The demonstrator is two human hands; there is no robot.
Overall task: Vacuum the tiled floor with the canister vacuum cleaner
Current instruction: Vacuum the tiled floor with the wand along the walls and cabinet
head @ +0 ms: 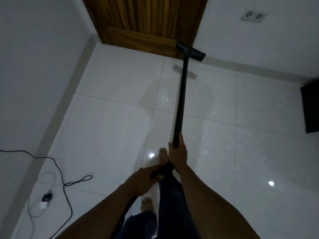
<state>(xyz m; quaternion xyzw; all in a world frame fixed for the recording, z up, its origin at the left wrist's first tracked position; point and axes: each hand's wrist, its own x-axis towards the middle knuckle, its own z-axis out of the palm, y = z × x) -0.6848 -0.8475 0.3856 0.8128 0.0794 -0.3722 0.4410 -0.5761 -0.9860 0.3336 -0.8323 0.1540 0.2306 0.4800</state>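
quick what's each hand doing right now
Left hand: grips the vacuum's black handle.
Right hand: grips the wand near its lower end.

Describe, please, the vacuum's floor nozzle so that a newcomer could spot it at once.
Find the wooden door in the far wall. At its lower right corner is the floor nozzle, tipping the black wand the right hand grips. It alone forms a short black crossbar.
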